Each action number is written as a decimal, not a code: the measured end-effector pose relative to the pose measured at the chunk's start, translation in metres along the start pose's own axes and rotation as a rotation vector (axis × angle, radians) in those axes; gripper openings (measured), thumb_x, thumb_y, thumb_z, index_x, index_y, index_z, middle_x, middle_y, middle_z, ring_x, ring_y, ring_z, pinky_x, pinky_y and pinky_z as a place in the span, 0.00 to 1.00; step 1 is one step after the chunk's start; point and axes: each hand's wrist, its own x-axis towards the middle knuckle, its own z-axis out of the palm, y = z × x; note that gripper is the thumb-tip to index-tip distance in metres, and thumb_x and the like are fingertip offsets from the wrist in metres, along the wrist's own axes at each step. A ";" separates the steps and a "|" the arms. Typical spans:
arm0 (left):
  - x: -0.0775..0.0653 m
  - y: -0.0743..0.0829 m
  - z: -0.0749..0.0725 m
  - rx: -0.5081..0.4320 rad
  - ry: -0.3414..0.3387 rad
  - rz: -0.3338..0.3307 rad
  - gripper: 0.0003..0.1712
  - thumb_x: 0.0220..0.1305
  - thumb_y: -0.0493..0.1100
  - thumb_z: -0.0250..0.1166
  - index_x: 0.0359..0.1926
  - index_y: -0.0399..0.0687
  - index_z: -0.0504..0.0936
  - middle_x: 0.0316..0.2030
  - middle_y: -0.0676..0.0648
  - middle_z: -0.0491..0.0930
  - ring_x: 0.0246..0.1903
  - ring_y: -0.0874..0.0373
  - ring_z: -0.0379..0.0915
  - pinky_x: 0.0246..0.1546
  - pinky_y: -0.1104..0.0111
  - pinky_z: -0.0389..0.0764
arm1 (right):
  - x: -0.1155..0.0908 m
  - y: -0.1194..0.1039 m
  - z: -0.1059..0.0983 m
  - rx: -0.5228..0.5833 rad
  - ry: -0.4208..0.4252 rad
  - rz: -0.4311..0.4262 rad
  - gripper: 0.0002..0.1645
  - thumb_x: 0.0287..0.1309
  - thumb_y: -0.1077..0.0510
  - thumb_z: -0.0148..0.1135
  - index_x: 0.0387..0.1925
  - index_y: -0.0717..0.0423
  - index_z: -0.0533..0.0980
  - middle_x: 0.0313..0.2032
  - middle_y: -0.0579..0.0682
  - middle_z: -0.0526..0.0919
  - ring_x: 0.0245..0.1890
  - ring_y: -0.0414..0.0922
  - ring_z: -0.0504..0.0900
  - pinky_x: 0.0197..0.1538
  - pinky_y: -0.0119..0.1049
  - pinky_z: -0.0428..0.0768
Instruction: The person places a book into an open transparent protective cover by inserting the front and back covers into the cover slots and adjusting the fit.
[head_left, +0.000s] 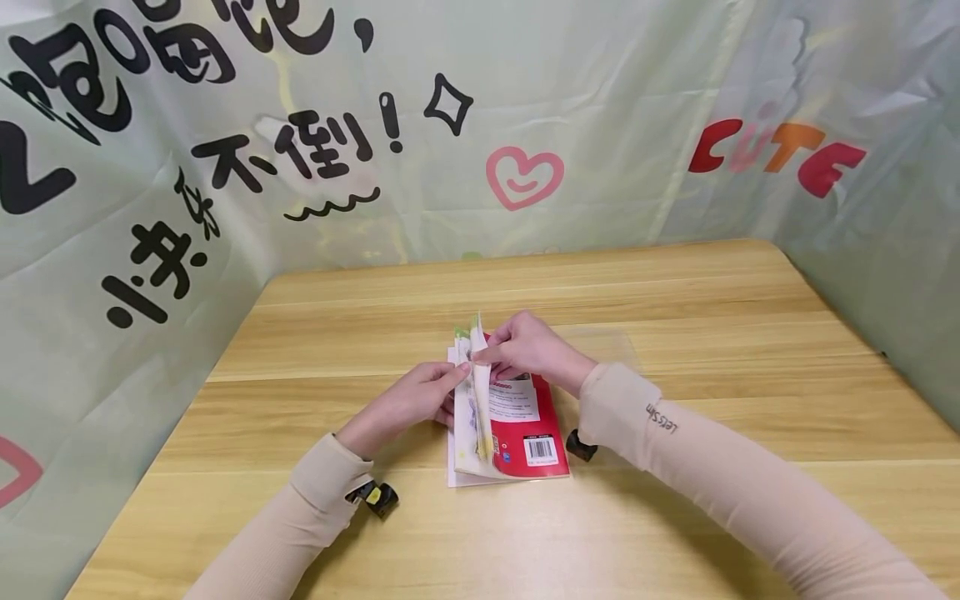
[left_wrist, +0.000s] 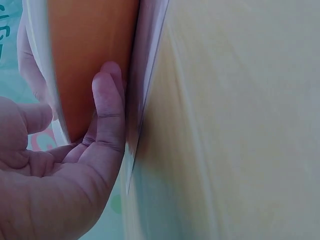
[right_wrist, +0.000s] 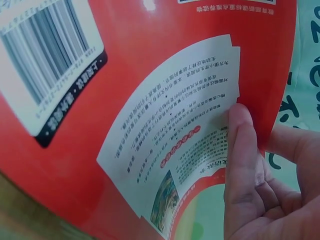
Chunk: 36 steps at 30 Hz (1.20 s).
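Note:
A paperback book (head_left: pixel 517 437) with a red back cover, a white text panel and a barcode lies mid-table, its left-side pages (head_left: pixel 465 417) lifted and fanned. My left hand (head_left: pixel 423 392) grips its left edge, thumb on the pages and fingers under. In the left wrist view those fingers lie against an orange-brown cover (left_wrist: pixel 90 55), beside a pale purple sheet (left_wrist: pixel 150 60). My right hand (head_left: pixel 532 350) pinches the book near its upper part. Up close, its fingers (right_wrist: pixel 242 160) press on the red cover (right_wrist: pixel 265 65), with the thumb behind the edge.
The pale purple layer (head_left: pixel 452 467) sticks out under the book's left and lower edges. A clear, flat sheet (head_left: pixel 607 343) lies behind my right wrist on the wooden table (head_left: pixel 345 317). Printed cloth (head_left: pixel 615 108) hangs around the back and sides.

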 end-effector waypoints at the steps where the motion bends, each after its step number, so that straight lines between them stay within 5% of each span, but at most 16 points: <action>1: 0.000 0.000 0.000 -0.001 0.000 0.001 0.26 0.76 0.54 0.47 0.48 0.34 0.77 0.32 0.40 0.81 0.28 0.55 0.77 0.31 0.65 0.81 | 0.000 0.000 0.001 -0.002 0.000 -0.003 0.10 0.52 0.58 0.71 0.30 0.63 0.83 0.27 0.54 0.84 0.25 0.48 0.84 0.36 0.41 0.83; 21: -0.001 -0.004 -0.009 -0.049 -0.036 -0.010 0.30 0.77 0.56 0.43 0.53 0.33 0.76 0.35 0.38 0.81 0.30 0.52 0.78 0.33 0.62 0.81 | 0.001 0.003 0.006 0.007 -0.026 0.007 0.13 0.54 0.53 0.70 0.32 0.61 0.84 0.26 0.55 0.84 0.26 0.49 0.85 0.35 0.39 0.83; 29: -0.003 -0.007 -0.010 -0.057 -0.035 -0.001 0.15 0.75 0.38 0.49 0.51 0.27 0.73 0.35 0.39 0.82 0.31 0.50 0.81 0.32 0.61 0.82 | -0.004 0.002 -0.004 -0.003 -0.038 -0.026 0.13 0.56 0.54 0.68 0.34 0.62 0.83 0.30 0.54 0.84 0.27 0.48 0.83 0.37 0.41 0.82; 36: -0.003 -0.005 -0.010 0.017 0.012 -0.044 0.12 0.73 0.38 0.52 0.47 0.31 0.75 0.33 0.40 0.82 0.29 0.52 0.80 0.31 0.62 0.82 | -0.012 0.003 -0.023 0.027 -0.037 -0.053 0.14 0.57 0.55 0.68 0.36 0.64 0.81 0.33 0.54 0.83 0.28 0.49 0.83 0.39 0.43 0.82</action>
